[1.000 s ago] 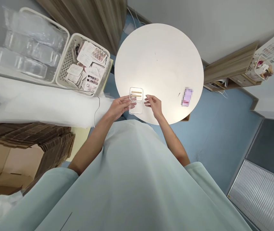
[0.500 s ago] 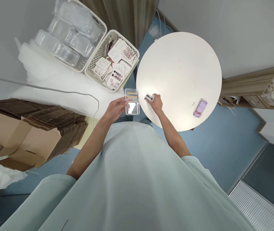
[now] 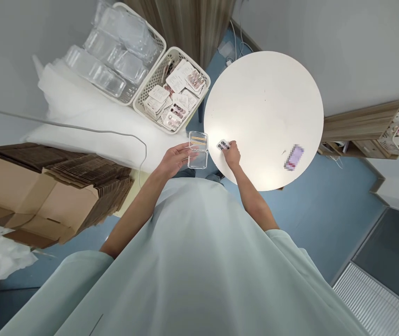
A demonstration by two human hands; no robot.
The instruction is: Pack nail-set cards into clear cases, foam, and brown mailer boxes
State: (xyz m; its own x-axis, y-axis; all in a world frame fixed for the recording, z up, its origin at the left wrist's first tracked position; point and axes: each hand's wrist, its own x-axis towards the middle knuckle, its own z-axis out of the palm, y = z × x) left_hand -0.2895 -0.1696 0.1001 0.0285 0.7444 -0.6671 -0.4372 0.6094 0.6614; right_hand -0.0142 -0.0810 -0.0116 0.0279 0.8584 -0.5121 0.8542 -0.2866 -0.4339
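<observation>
My left hand (image 3: 174,160) grips a clear plastic case (image 3: 198,160) by its left side, in front of my body. The case is hinged and lies unfolded, its two halves one above the other, with two thin yellow strips in the upper half. At the near left rim of the round table, my right hand (image 3: 232,154) pinches a small white card (image 3: 223,145) bearing dark, patterned press-on nails. The card is tilted, and my fingers cover its right end. A short gap separates the case from the card.
Left of the table stands a white basket (image 3: 136,105) of similar nail cards, beside another basket (image 3: 164,43) piled with clear plastic cases. Flattened cardboard boxes (image 3: 69,200) are stacked at left. A blurred purple object (image 3: 294,157) lies on the white round table (image 3: 265,116).
Both hands, with the case and the card, appear slightly further right, as does the scene at left. The bright reflection in the case's lower half is gone. Both grips stay the same.
</observation>
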